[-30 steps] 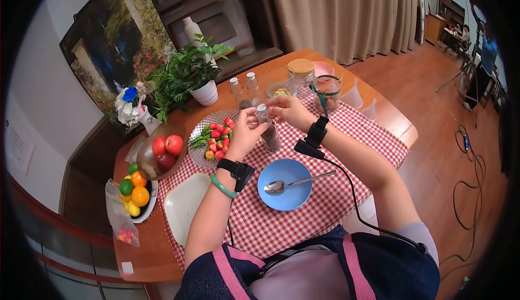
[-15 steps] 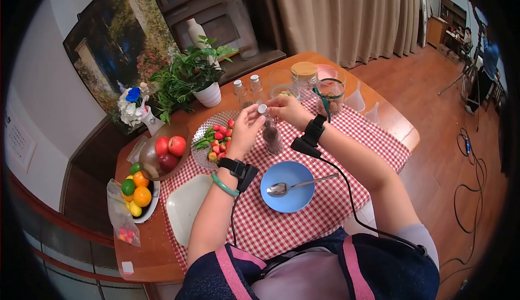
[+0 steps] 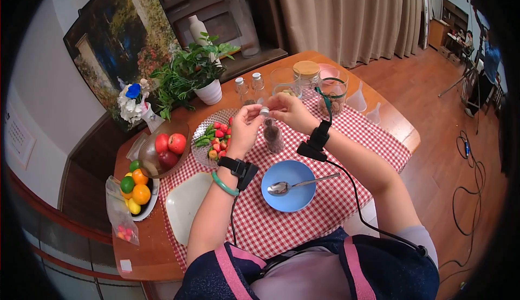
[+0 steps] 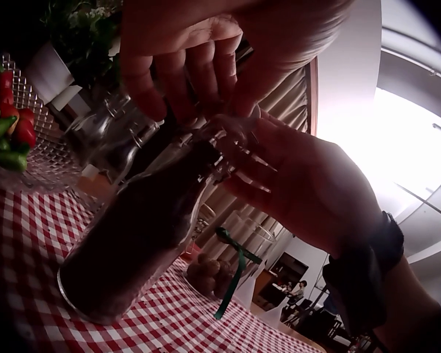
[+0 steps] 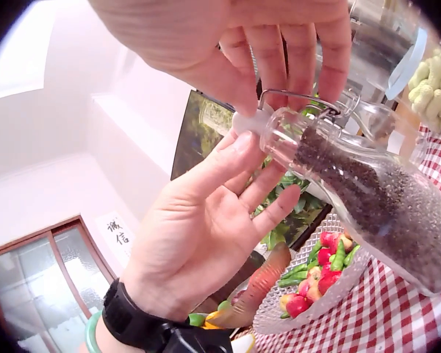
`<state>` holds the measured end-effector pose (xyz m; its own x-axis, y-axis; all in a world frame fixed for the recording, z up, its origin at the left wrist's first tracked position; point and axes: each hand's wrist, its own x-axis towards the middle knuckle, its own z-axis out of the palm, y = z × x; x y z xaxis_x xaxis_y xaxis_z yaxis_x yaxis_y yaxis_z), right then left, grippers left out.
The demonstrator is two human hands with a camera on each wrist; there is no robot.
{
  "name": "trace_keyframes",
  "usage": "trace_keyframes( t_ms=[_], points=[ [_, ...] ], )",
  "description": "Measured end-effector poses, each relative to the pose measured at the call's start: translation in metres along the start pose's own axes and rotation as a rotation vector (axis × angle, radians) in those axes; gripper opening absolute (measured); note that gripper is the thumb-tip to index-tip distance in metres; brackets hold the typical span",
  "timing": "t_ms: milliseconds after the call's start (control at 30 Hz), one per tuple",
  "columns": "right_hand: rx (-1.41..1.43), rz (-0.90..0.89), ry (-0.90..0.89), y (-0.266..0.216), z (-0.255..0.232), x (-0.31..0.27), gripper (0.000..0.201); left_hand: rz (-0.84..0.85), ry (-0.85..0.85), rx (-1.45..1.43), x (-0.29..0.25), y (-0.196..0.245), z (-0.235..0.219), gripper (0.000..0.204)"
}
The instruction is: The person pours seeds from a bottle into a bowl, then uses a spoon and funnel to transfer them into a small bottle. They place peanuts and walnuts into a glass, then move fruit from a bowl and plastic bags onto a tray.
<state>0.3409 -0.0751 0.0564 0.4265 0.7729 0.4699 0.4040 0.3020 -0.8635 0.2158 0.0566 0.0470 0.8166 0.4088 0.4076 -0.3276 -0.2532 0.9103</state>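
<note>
A clear glass bottle (image 3: 273, 137) filled with dark grains stands on the checked cloth. At its mouth is a white stopper (image 5: 251, 122) on a wire clasp (image 5: 298, 95). My left hand (image 5: 198, 228) pinches the stopper from one side, thumb on it. My right hand (image 3: 292, 113) is at the clasp and stopper from the other side, fingers bent around them. In the left wrist view the left hand (image 4: 198, 59) and right hand (image 4: 309, 184) meet over the bottle neck, where the fingertips partly hide the stopper.
Nearer me lies a blue bowl (image 3: 276, 201) with a spoon (image 3: 279, 188). Left are a white tray (image 3: 176, 208), a strawberry and pepper bowl (image 3: 201, 156) and fruit. Behind stand two stoppered bottles, glass jars, a potted plant (image 3: 208, 93) and, to the right, funnels (image 3: 357, 100).
The fingers have shifted around the stopper, which the left hand tilted and now holds at the bottle's mouth. Both hands stay at the neck, and the camera view has moved slightly.
</note>
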Motion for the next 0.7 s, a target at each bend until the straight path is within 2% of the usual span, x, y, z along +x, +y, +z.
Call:
trace_keyframes(
  t_ms=[300,400,500,700],
  points=[
    [-0.209,0.031,0.036,0.003,0.001,0.002,0.023,-0.078,0.074,0.057,0.000,0.003,0.004,0.021],
    [-0.246,0.090,0.080,0.003,0.000,0.004,0.026,-0.136,0.036,0.053,0.000,0.007,0.005,0.024],
    [-0.178,0.223,0.091,0.002,0.000,0.006,0.028,-0.153,0.028,0.044,0.003,0.007,0.007,0.023],
    [-0.108,0.301,0.082,0.008,0.001,0.010,0.029,-0.225,0.096,0.012,0.008,0.004,0.010,0.020]
  ],
)
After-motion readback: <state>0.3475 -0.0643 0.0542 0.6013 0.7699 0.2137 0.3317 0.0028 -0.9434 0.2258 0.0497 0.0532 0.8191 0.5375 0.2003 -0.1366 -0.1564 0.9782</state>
